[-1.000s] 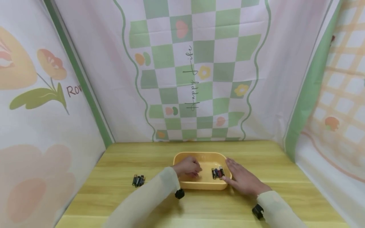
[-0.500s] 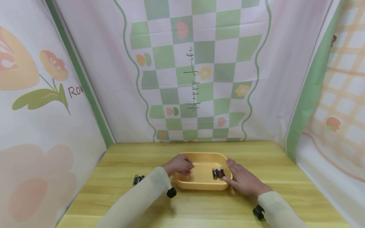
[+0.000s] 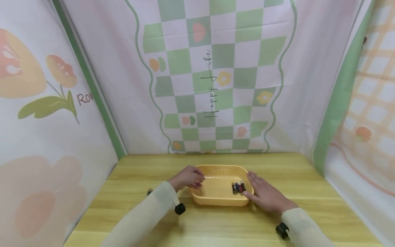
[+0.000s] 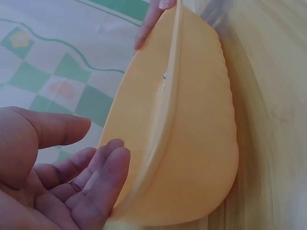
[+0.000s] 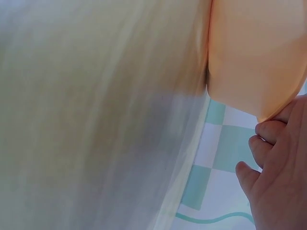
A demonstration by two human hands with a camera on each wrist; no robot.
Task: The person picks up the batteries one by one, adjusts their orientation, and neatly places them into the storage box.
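Patterned cloth (image 3: 216, 75) hangs behind the wood-grain table (image 3: 222, 224). A stray battery (image 3: 149, 191) peeks out left of the left hand (image 3: 187, 176), whose loosely bent, empty fingers are at the rim of the yellow tray (image 3: 219, 202). Inside, four batteries (image 3: 238, 188) lie just left of the right hand (image 3: 269, 196), laid straight-fingered against the tray's end. Above the hands, the cloth reads "Happy Life".

Batteries (image 3: 237, 188) in tray (image 3: 219, 202), right end
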